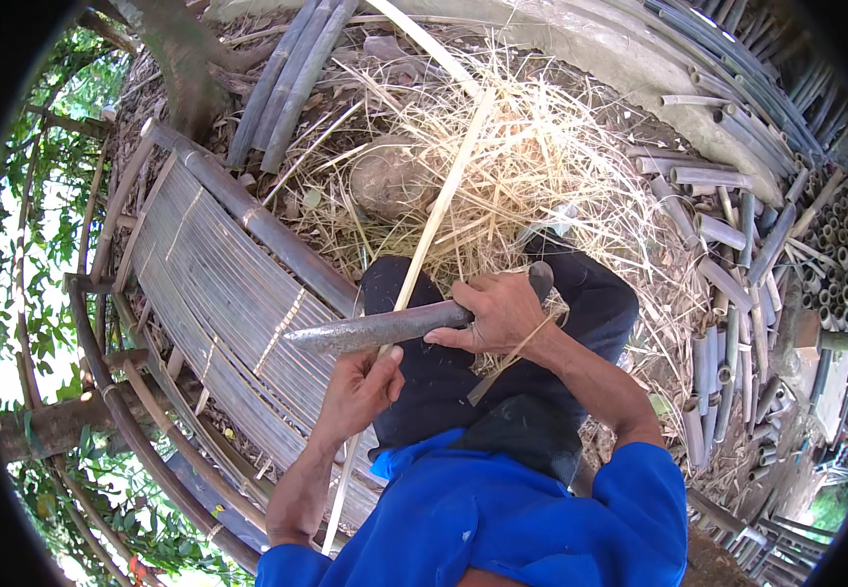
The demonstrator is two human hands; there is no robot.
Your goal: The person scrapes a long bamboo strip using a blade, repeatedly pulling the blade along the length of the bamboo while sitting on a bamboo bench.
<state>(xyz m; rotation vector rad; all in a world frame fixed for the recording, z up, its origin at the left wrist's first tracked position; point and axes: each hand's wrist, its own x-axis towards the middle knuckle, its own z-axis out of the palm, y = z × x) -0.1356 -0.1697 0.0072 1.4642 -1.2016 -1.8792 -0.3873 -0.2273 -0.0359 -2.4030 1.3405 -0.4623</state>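
Left fingers (382,373) around pale strip (437,217)

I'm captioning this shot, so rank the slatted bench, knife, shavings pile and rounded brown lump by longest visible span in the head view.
Largest to smallest:
1. Slatted bench and shavings pile, too alike to rank
2. Knife
3. Rounded brown lump

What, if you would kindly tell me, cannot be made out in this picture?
All in the head view:
Knife handle: its middle, hidden by the right hand.
Pale strip: a stretch hidden by the knife blade and left hand.
Whatever lies beneath the pale shavings: covered by them.
Stacked bamboo tubes, far right: too small to count reliably.
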